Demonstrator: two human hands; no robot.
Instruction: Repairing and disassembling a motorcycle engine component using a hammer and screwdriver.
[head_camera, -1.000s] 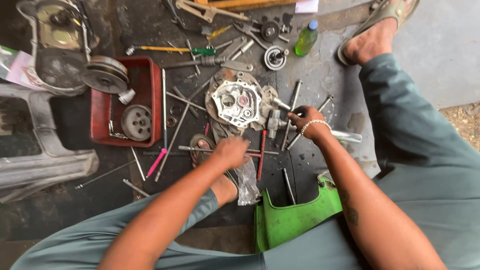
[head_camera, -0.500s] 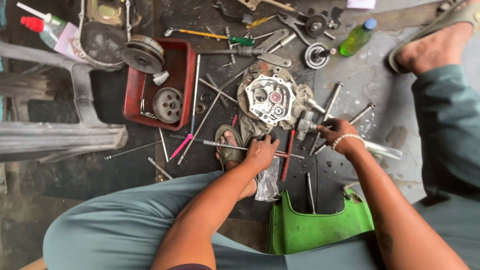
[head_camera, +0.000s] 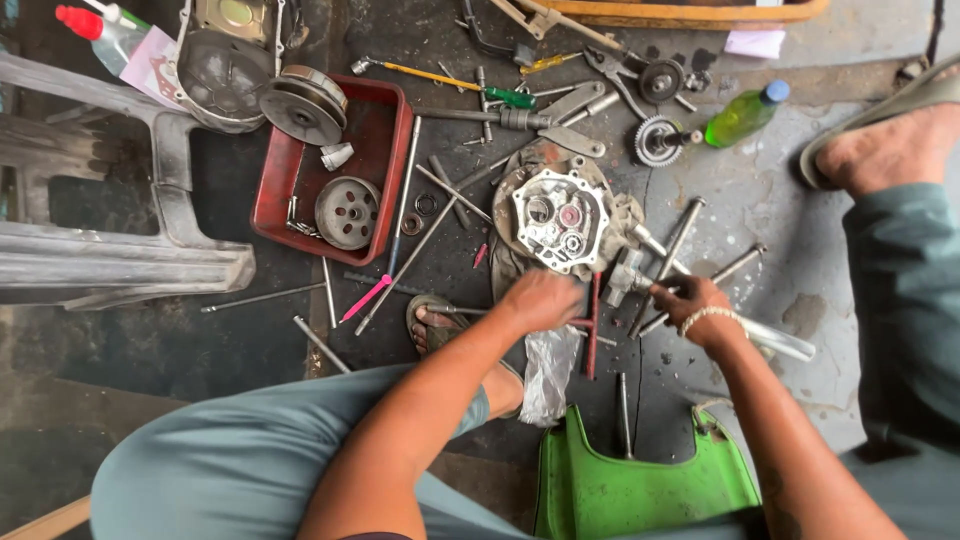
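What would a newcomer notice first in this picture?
The round metal engine part in the middle of the dirty floor, with the left hand just below it. The right hand beside it grips a small metal piece. At upper left, a red tray holds round parts.

A round grey cast-metal engine cover (head_camera: 553, 218) lies flat on the stained concrete floor, its open face upward. The casting shows a pale, toothed inner rim and several circular bores, one with a reddish centre. A soiled cloth lies beneath it at its edges. A small grey metal block-shaped part (head_camera: 626, 274) stands just beside the cover's lower right edge; its exact form cannot be told. A long silver metal rod (head_camera: 770, 338) lies slanted on the floor, right of the cover, its near portion hidden.
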